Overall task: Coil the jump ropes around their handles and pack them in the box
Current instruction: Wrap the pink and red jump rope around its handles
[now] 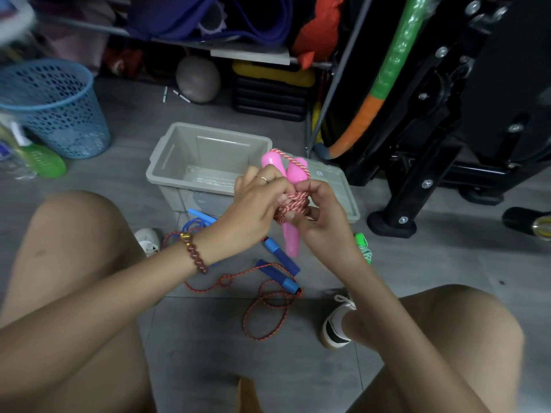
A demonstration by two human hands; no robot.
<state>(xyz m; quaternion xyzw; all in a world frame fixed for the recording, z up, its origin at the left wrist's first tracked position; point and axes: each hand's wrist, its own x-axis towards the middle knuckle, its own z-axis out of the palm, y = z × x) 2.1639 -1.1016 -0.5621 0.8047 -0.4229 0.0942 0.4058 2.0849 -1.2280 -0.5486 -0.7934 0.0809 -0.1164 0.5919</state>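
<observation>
Flooring is grey tile; at far left a blue mesh basket (56, 105) stands on it, well apart from the hands. Next is the grey box (208, 162), open-topped, with its lid (337, 186) lying just beside it on the right. On the tiles below the hands, a dark-blue-handled jump rope (280, 260) lies uncoiled, its red cord looping loosely. The left hand (256, 204) has its fingers curled round the pink-handled jump rope (293, 171), held in the air in front of the box's near right corner. The two pink handles stand side by side, with red-and-white cord wound round their middle. The right hand (322, 216) grips the coil from the right, thumb and fingers clamped on the cord. A green jump rope (365, 248) lies just right of that wrist, partly hidden. A black equipment frame (432, 144) stands at far right.
</observation>
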